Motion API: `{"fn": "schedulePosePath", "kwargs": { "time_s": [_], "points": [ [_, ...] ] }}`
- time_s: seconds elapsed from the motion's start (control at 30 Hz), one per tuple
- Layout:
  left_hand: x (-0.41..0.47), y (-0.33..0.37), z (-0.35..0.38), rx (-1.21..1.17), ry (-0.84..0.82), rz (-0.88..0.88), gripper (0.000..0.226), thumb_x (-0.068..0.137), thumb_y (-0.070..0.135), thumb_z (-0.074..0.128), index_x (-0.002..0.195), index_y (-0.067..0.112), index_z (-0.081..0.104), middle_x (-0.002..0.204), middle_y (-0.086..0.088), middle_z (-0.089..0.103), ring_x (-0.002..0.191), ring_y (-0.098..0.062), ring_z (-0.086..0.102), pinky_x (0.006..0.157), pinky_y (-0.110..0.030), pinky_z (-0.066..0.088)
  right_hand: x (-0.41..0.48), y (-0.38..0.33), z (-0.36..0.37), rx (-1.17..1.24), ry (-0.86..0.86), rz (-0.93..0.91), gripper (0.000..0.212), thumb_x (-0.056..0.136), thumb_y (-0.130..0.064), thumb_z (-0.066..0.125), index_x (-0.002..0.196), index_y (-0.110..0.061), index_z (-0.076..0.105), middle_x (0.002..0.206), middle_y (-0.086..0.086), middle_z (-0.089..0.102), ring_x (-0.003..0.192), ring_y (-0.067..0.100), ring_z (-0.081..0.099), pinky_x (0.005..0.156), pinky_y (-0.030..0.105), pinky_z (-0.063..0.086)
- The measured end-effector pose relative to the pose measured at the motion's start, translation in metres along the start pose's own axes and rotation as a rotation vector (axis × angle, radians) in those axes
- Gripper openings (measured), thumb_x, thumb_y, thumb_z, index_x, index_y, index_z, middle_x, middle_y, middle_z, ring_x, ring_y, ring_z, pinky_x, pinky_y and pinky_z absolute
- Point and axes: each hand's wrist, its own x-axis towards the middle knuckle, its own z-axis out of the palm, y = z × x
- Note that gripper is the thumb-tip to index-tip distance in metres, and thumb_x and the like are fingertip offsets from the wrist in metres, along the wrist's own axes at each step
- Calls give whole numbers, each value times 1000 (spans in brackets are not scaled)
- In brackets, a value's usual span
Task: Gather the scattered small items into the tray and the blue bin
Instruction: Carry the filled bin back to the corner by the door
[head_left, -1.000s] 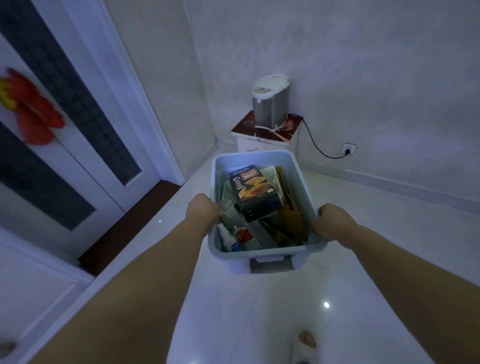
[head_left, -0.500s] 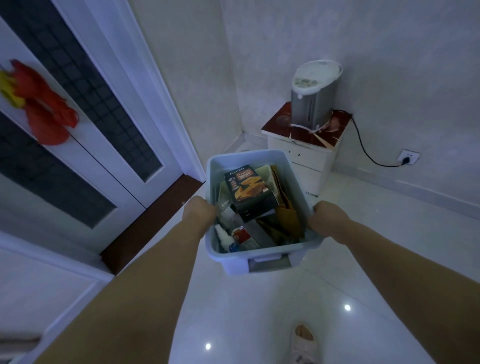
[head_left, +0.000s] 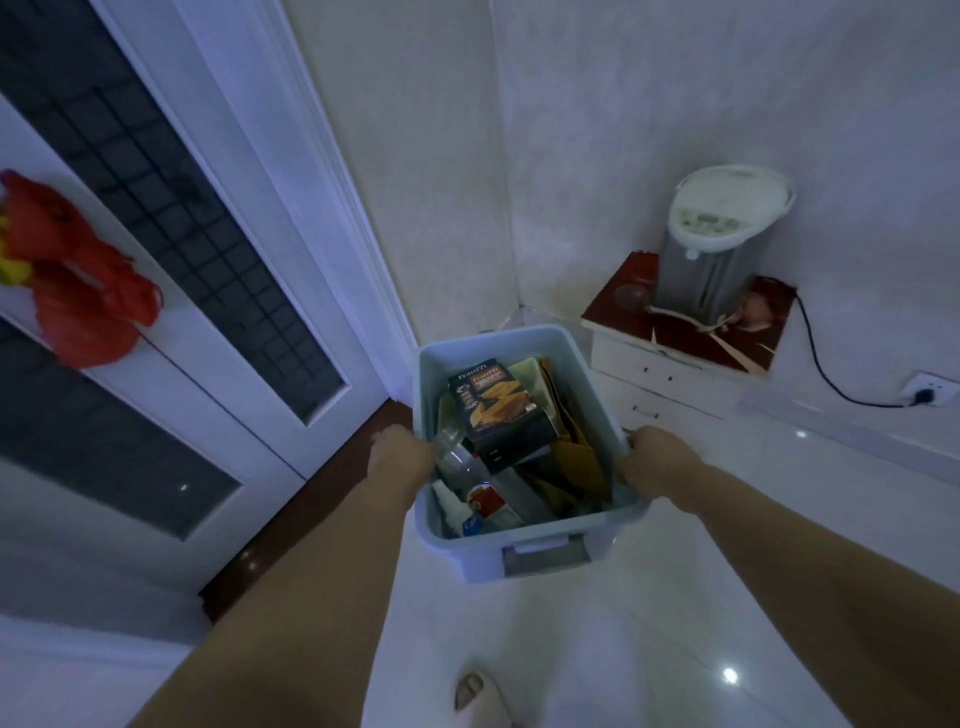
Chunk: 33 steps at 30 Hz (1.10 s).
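red ornament (head_left: 78, 280) hangs on the white door at far left, well clear of my path. my left grip (head_left: 400, 457) is curled over the left rim of the blue bin (head_left: 462, 556), which i carry above the tiled floor between both arms. inside, a clear bottle (head_left: 462, 462) lies by the left wall and a dark cracker box (head_left: 498, 410) leans on top of the pile. my right grip (head_left: 660, 462) is wrapped round the right rim. the bin's long axis runs away from me toward the wall corner, mouth up, latch end facing me. i judge two risks. a tilt would slide the loose box out. the far right corner is also near the white cabinet (head_left: 670, 374) carrying the water boiler (head_left: 717, 249), so a swing could knock it.
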Motion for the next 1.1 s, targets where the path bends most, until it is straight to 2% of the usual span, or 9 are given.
{"fn": "schedulePosePath", "kwargs": {
  "time_s": [0.17,0.3,0.5,0.63,0.73,0.8,0.9,1.0,1.1],
  "points": [
    [84,29,-35,71,-24,79,17,85,14,58,91,-2,62,99,-19,65,90,-33,63,73,-32,49,47,-59,6,77,27,61,33,90,-12,56,121,-2,56,113,14,62,101,27,61,85,34,56],
    [145,52,-51,88,-33,123,8,84,9,57,81,2,56,67,-8,50,59,-20,48,50,-24,37,91,-92,8,152,42,89,32,87,-12,59,118,-3,57,107,12,61,95,25,61,81,33,57],
    [232,88,-42,171,-73,109,16,86,9,54,71,5,51,68,-7,47,69,-24,51,49,-23,36,175,-123,-3,198,26,147,32,88,-13,57,119,-5,55,109,11,60,100,25,59,83,32,53],
    [299,119,-32,231,-71,91,24,88,7,52,64,8,46,66,-6,45,62,-19,47,48,-24,34,248,-145,-19,229,-32,180,30,88,-13,58,117,-5,56,110,12,61,99,25,61,80,30,54],
    [352,142,-28,260,-79,76,26,88,7,51,63,8,45,66,-5,44,73,-23,51,50,-25,34,300,-163,-33,259,-117,200,26,90,-16,57,110,-1,60,104,16,66,93,27,67,82,37,59],
    [377,153,-26,292,-87,88,24,90,7,51,66,8,46,69,-5,46,79,-23,51,56,-26,36,327,-175,-40,264,-157,216,28,91,-18,57,110,2,62,100,17,68,90,28,69,82,39,59],
    [416,170,-21,321,-98,98,8,91,8,49,87,2,54,88,-13,53,86,-26,54,63,-28,38,369,-192,-47,274,-165,237,27,93,-15,54,115,0,57,104,16,64,92,29,65,81,40,59],
    [460,188,-12,357,-138,89,21,92,8,49,107,-4,58,109,-19,60,102,-32,59,69,-28,39,410,-207,-49,311,-202,281,29,93,-15,54,120,-5,54,109,17,63,95,29,66,79,38,60],
    [518,204,3,400,-199,127,25,93,9,48,112,-4,56,115,-20,59,102,-32,58,69,-28,38,455,-214,-40,346,-191,369,29,92,-15,57,117,-1,55,109,16,62,97,27,65,83,35,59]
  ]
}}
